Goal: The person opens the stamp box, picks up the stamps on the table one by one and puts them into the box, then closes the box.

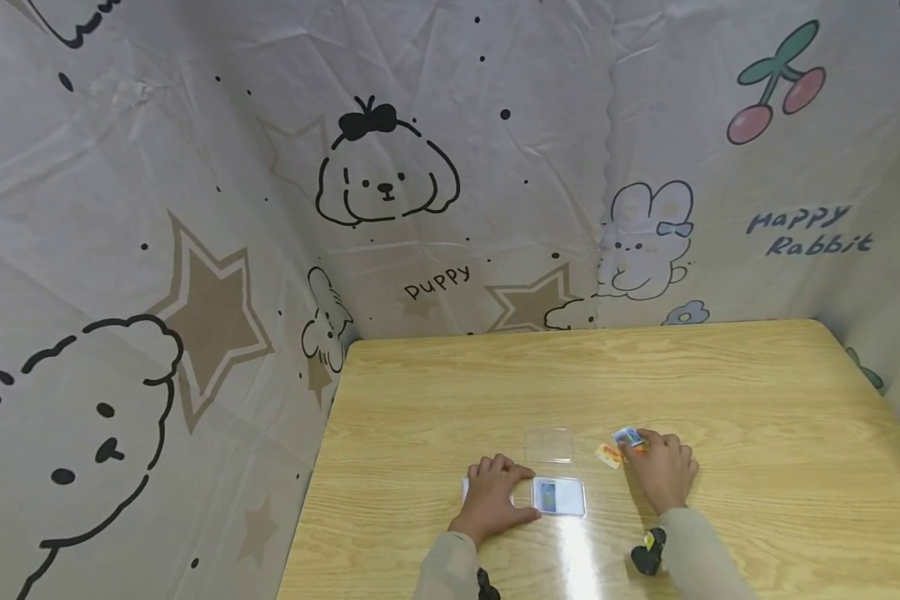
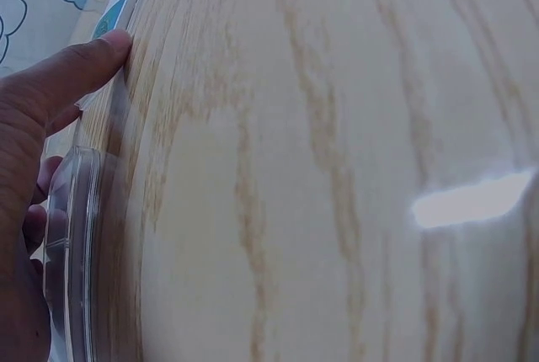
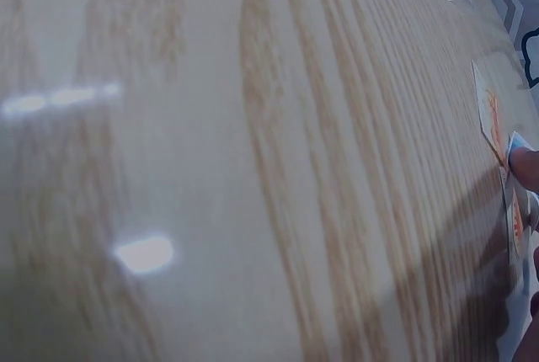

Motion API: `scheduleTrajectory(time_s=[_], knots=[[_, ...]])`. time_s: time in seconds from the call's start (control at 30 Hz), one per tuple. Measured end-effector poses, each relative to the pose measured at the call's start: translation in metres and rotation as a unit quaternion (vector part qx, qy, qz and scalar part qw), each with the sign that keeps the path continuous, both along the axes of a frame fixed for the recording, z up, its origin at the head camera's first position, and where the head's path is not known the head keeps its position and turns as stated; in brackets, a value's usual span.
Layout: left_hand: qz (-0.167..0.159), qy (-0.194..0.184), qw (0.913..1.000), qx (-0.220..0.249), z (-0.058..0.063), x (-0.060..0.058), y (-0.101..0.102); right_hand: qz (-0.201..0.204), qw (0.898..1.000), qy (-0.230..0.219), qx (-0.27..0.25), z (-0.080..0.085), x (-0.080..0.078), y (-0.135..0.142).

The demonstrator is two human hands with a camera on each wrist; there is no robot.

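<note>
My left hand [image 1: 491,502] spans the left end of a shallow clear plastic case [image 1: 571,497], thumb and index finger at its two left corners. A small blue-green picture card [image 1: 548,497] lies in the left part of that case. Beneath the left hand is another clear case [image 2: 74,252], mostly hidden by the fingers in the head view. To the right, my right hand [image 1: 664,471] pinches a small blue picture card [image 1: 627,437] between thumb and fingers. An orange-and-yellow card [image 1: 609,454] lies beside it on the table, and more orange shows partly covered under the fingers.
A thin transparent plastic piece [image 1: 548,446] lies flat behind the case. Everything is on a light wood table [image 1: 435,392], with printed cloth [image 1: 435,167] hanging at its back and sides. A bright reflection crosses the tabletop in front of the case.
</note>
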State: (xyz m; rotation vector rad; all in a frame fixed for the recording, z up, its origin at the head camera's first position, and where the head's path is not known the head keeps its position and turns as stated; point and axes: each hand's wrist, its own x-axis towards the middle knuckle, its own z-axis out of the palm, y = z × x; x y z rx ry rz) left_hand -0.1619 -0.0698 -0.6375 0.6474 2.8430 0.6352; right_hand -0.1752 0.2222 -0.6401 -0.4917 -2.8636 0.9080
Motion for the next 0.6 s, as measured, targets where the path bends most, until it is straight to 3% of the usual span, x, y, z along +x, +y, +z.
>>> scheduleTrajectory(time_s=[0.43,0.6], knots=[[-0.007,0.001,1.0,-0.005,-0.0023,0.0004,0.0014,0.004,1.0,-0.012,0.0,-0.0049,0.0019,0.0044],[-0.007,0.012,0.9999,0.007,-0.0045,0.0054,-0.0021,-0.001,1.0,0.023,-0.015,-0.0062,0.0079,0.0016]])
